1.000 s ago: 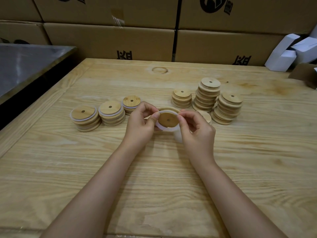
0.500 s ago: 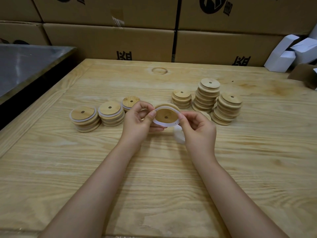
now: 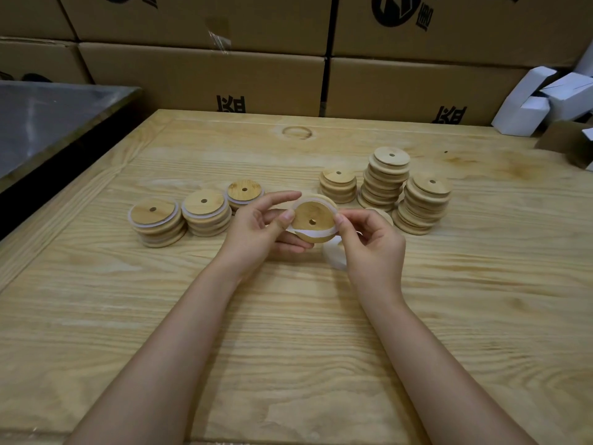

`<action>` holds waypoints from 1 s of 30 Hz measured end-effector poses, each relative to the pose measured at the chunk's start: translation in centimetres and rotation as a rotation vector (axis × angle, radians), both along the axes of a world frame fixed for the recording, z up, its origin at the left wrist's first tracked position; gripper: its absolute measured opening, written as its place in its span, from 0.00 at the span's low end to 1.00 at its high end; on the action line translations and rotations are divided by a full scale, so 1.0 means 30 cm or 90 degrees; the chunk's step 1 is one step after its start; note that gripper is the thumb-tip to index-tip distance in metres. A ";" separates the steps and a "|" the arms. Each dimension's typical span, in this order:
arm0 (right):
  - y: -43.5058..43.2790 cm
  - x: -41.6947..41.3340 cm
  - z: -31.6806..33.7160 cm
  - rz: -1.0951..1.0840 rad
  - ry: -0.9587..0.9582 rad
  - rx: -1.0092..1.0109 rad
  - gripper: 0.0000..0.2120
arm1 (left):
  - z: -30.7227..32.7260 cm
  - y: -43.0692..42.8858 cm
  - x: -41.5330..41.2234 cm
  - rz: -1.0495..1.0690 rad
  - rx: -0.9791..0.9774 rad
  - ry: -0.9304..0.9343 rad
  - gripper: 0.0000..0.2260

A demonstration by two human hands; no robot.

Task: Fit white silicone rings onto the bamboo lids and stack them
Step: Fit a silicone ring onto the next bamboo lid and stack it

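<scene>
Wooden tabletop (image 3: 288, 316) backed by cardboard boxes (image 3: 192, 81). Between the lid stacks (image 3: 385, 181), my left hand (image 3: 256, 229) pinches a bamboo lid (image 3: 313, 220); my right hand (image 3: 375, 248) pinches the white ring (image 3: 316, 233) partly seated round it.

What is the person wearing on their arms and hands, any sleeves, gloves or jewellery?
Nothing visible. The left hand and right hand are bare, no gloves, rings or watch, and both forearms are uncovered to the frame's edge, no sleeves.
</scene>
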State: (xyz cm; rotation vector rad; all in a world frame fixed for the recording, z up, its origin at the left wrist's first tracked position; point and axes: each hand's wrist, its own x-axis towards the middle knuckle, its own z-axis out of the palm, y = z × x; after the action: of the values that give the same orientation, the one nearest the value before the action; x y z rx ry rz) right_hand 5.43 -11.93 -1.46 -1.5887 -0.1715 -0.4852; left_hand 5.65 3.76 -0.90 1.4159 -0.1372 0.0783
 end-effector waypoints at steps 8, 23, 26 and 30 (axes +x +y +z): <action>-0.002 -0.005 0.006 0.003 -0.040 0.015 0.09 | -0.017 -0.012 0.000 -0.050 -0.045 0.037 0.11; 0.012 -0.007 -0.001 0.027 -0.013 -0.012 0.10 | -0.029 0.000 0.015 -0.016 -0.112 0.047 0.08; 0.013 -0.009 0.004 0.040 -0.021 -0.014 0.10 | -0.029 0.001 0.015 -0.025 -0.130 0.055 0.08; 0.009 -0.007 0.004 0.044 -0.021 -0.015 0.08 | -0.026 0.011 0.015 -0.065 -0.145 0.085 0.08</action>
State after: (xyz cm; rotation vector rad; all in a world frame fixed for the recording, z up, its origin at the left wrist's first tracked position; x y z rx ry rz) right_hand 5.21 -11.65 -1.33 -1.5934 -0.2563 -0.4574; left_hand 6.10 4.10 -1.69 1.1813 -0.0873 -0.0835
